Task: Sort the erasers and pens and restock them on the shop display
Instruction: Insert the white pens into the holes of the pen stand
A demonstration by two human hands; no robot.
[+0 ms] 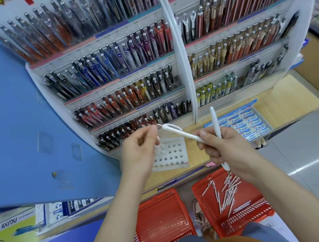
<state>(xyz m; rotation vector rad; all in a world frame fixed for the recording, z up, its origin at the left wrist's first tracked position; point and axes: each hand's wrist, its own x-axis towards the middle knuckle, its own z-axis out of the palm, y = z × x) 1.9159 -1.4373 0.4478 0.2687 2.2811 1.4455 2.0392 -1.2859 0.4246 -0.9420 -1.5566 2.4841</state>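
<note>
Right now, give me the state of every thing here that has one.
slanted white pen, held at both ends
upright white pen, gripped, tip down
left hand, pinches slanted white pen's clip end
right hand, grips both pens
PILOT eraser box, open, full
right red basket, holds loose white pens

Two hands [138,153] [226,148], two held white pens [178,131] [215,122], two red baskets [158,198] [202,188], one eraser box [231,111], one holed tray [176,155].

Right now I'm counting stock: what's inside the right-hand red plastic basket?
Loose white plastic pens lie scattered in the red plastic basket; the right forearm covers its far right corner.
</note>
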